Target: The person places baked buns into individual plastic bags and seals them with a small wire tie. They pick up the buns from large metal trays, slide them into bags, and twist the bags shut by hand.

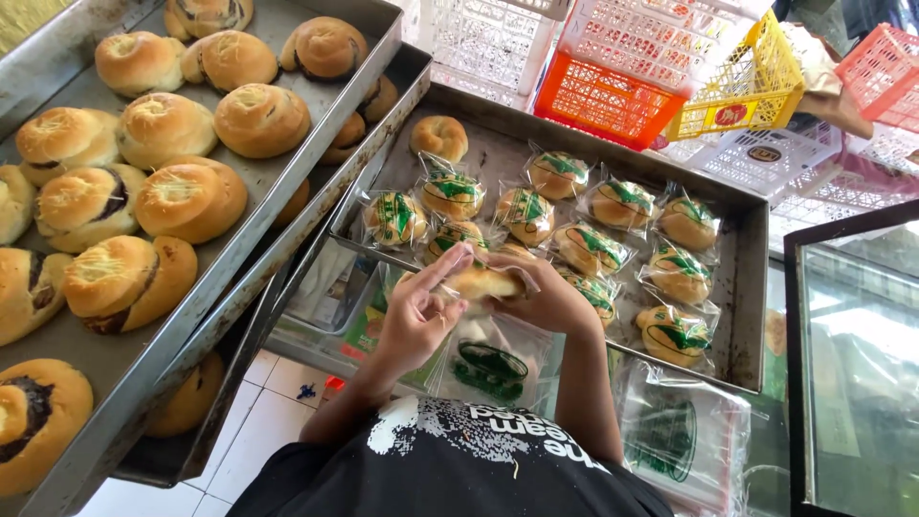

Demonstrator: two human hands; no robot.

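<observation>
Bakery work area, tiled floor below, stacked plastic crates (613, 96) at the far side. Steel tray (751, 287) set level ahead, carrying bagged buns (622, 203) in rows, one bare bun (439, 137) left at its far corner. Second tray (287, 206) of unwrapped buns (260, 119) tilted at left, within arm's reach. Left hand (419, 311) and right hand (546, 299) brought together over near edge of the level tray, both closed around one bun in clear wrapper (483, 280); left forefinger extended along the film, apparently to steady it. Printed empty bags (490, 364) lying directly beneath, close for pickup.
</observation>
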